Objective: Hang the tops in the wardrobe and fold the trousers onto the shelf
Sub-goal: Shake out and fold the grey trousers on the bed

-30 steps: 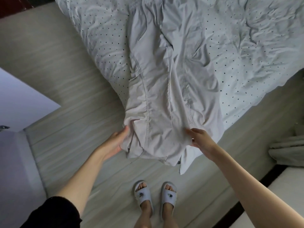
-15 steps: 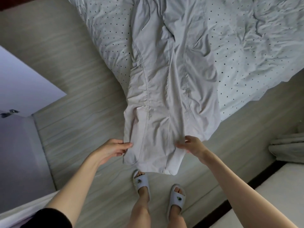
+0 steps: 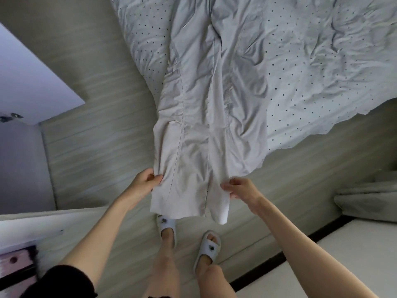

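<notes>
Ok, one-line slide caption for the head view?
Both hands, left and right, pinch the pale trousers at their hems over the dotted bedsheet.

Trousers [image 3: 206,117] are looking pale beige-grey, lying on a light grey duvet [image 3: 311,67] showing tiny dark dots. Slippers [image 3: 167,227] are looking white, sleeve [image 3: 64,282] black.

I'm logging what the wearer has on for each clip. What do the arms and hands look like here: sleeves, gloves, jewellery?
Both forearms are bare. The left arm has a black sleeve ending near the elbow; no sleeve shows on the right arm in this view. The left hand and the right hand are ungloved, with no visible rings, watch or bracelet.
</notes>
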A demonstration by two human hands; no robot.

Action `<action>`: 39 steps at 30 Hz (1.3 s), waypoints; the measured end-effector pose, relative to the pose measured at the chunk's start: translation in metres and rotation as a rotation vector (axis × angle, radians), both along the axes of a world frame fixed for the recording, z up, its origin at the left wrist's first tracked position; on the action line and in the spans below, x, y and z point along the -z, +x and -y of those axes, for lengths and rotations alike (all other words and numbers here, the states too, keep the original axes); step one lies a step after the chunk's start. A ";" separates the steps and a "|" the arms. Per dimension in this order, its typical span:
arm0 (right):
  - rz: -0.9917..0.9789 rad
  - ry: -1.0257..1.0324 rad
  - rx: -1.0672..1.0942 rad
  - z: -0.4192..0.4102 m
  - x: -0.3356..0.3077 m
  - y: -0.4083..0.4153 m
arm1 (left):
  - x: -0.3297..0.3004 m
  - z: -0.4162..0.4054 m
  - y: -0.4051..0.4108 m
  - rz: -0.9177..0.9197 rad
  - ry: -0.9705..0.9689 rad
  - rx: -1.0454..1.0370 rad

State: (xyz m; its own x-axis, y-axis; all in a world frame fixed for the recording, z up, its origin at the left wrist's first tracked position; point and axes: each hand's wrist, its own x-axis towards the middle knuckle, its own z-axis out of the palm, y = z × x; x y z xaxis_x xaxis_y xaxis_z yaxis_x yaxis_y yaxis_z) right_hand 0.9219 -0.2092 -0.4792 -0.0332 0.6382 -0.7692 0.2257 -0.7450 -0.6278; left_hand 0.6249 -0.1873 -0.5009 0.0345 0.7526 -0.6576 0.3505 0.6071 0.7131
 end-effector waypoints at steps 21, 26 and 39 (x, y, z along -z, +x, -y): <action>0.294 0.040 -0.084 0.018 0.023 0.047 | 0.024 0.048 0.067 -0.221 -0.143 -0.288; 0.112 -0.009 -0.065 0.017 0.016 0.025 | -0.009 0.044 0.060 -0.390 0.119 -0.260; -0.071 0.139 -0.085 0.040 -0.030 0.061 | -0.046 0.010 0.213 0.127 -0.037 -0.255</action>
